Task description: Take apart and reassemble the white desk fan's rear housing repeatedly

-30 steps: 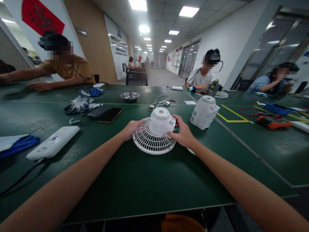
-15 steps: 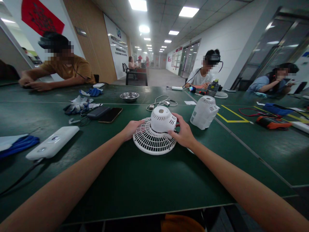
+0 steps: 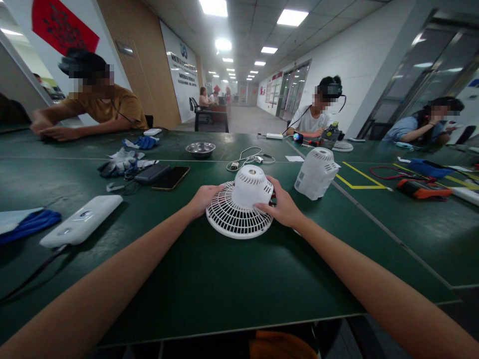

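On the green table (image 3: 232, 284) a white round fan grille (image 3: 239, 225) lies flat, and a white vented motor cover (image 3: 250, 187) sits on its middle, tilted slightly. My right hand (image 3: 283, 203) is closed around the right side of the cover, thumb on its front; a small reddish part shows between hand and cover. With my left hand (image 3: 204, 200) I grip the left rim of the grille; its fingertips are partly hidden. Right of my hands stands a second white vented housing (image 3: 317, 174).
Behind the grille lie a coiled white cable (image 3: 250, 158) and a metal bowl (image 3: 200, 149). To the left are a phone (image 3: 171, 178), gloves (image 3: 121, 163) and a white power bank (image 3: 82, 221). An orange multimeter (image 3: 422, 190) lies right. Co-workers sit across the table.
The motor cover has tilted a little and its base has shifted slightly left on the grille, with my right hand still on it. My left hand has barely moved.
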`<state>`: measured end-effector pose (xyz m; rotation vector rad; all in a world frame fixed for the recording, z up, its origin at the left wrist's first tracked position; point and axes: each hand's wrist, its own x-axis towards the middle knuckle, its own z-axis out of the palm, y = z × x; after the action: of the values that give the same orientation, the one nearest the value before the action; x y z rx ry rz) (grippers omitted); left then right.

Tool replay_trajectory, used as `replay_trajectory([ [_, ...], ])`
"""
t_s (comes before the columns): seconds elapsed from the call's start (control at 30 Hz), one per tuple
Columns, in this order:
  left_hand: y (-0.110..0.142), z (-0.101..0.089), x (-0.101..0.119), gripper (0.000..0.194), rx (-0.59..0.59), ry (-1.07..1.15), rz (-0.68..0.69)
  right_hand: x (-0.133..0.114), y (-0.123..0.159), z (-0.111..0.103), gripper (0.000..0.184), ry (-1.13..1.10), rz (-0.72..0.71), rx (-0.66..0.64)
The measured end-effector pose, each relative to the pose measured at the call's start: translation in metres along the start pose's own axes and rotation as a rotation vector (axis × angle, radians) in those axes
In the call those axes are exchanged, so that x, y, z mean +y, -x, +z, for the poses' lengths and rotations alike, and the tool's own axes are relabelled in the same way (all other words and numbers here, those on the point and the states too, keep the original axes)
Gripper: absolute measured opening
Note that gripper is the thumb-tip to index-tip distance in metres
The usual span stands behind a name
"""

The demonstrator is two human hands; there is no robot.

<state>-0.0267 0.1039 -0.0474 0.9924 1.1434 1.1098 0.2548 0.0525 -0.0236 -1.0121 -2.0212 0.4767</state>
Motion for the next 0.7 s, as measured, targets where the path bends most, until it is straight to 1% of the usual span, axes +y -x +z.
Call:
replay_trajectory([
  [0.03, 0.002, 0.0, 0.002, 0.016, 0.046, -0.054, 0.064, -0.001, 0.0, 0.0, 0.084, -0.013, 0.007, 0.0],
  [0.1, 0.009, 0.002, 0.007, 0.028, 0.133, -0.188, 0.258, -0.002, -0.002, -0.001, 0.081, -0.039, 0.015, -0.008],
  [0.13, 0.013, 0.003, 0.01, 0.035, 0.136, -0.258, 0.372, -0.002, -0.002, -0.002, 0.08, -0.049, 0.015, -0.013],
  [0.17, 0.019, 0.005, 0.013, 0.039, 0.091, -0.326, 0.47, -0.001, -0.003, -0.003, 0.08, -0.056, 0.014, -0.019],
  [0.2, 0.024, 0.008, 0.016, 0.043, 0.0, -0.391, 0.526, 0.0, -0.004, -0.003, 0.08, -0.059, 0.012, -0.027],
  [0.27, 0.034, 0.013, 0.021, 0.051, -0.156, -0.47, 0.558, 0.002, -0.005, -0.005, 0.081, -0.051, 0.01, -0.039],
  [0.3, 0.037, 0.016, 0.022, 0.057, -0.18, -0.508, 0.585, 0.003, -0.005, -0.005, 0.081, -0.043, 0.008, -0.045],
  [0.33, 0.04, 0.018, 0.023, 0.06, -0.191, -0.563, 0.62, 0.003, -0.005, -0.006, 0.082, -0.033, 0.0, -0.051],
  [0.4, 0.042, 0.02, 0.024, 0.059, -0.201, -0.691, 0.688, 0.003, -0.004, -0.006, 0.082, -0.012, -0.04, -0.056],
  [0.47, 0.042, 0.019, 0.024, 0.056, -0.224, -0.847, 0.753, 0.001, -0.002, -0.006, 0.082, 0.017, -0.108, -0.053],
  [0.53, 0.041, 0.018, 0.023, 0.058, -0.248, -0.985, 0.804, -0.001, -0.001, -0.007, 0.083, 0.07, -0.175, -0.048],
  [0.6, 0.042, 0.016, 0.023, 0.061, -0.26, -1.063, 0.834, -0.004, -0.001, -0.008, 0.083, 0.133, -0.218, -0.049],
  [0.7, 0.044, 0.016, 0.024, 0.063, -0.281, -1.103, 0.844, -0.007, 0.0, -0.009, 0.08, 0.194, -0.232, -0.048],
])
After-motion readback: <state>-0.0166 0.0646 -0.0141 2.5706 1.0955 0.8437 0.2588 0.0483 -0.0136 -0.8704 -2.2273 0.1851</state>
